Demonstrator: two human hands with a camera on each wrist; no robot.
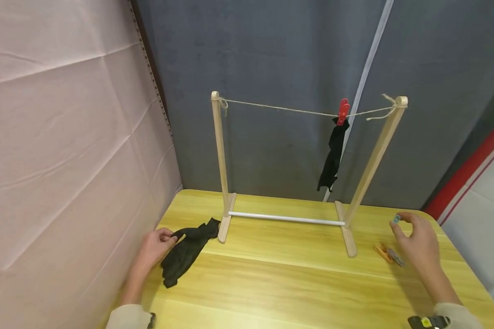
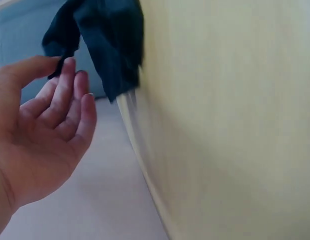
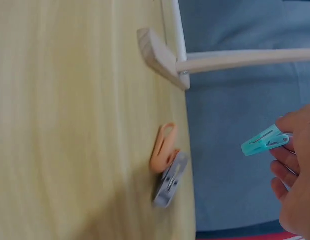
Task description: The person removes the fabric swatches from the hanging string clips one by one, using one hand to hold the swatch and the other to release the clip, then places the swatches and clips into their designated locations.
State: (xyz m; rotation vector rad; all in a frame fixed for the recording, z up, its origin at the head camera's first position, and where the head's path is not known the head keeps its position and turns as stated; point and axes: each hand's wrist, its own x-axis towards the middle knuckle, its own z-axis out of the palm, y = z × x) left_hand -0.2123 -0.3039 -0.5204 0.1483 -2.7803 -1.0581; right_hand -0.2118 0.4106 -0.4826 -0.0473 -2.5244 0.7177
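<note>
My left hand [image 1: 154,249] pinches the edge of a small black cloth garment [image 1: 185,252] between thumb and fingertips, at the table's left side. In the left wrist view the dark cloth [image 2: 112,45] hangs down from the pinched corner. At the right, my right hand [image 1: 421,240] holds a teal clothespin [image 3: 265,141] by one end between thumb and fingers, raised above the table. Below it an orange clothespin [image 3: 164,150] and a grey clothespin [image 3: 171,181] lie touching on the wood. A second black cloth [image 1: 333,155] hangs from the string under a red clothespin [image 1: 343,112].
A wooden rack with a left post [image 1: 220,155] and a right post [image 1: 376,160] stands at the table's back. Its string [image 1: 280,108] spans the tops, and a white rod [image 1: 286,219] joins the feet. A pink sheet [image 1: 78,151] borders the left, a grey curtain [image 1: 271,55] the back.
</note>
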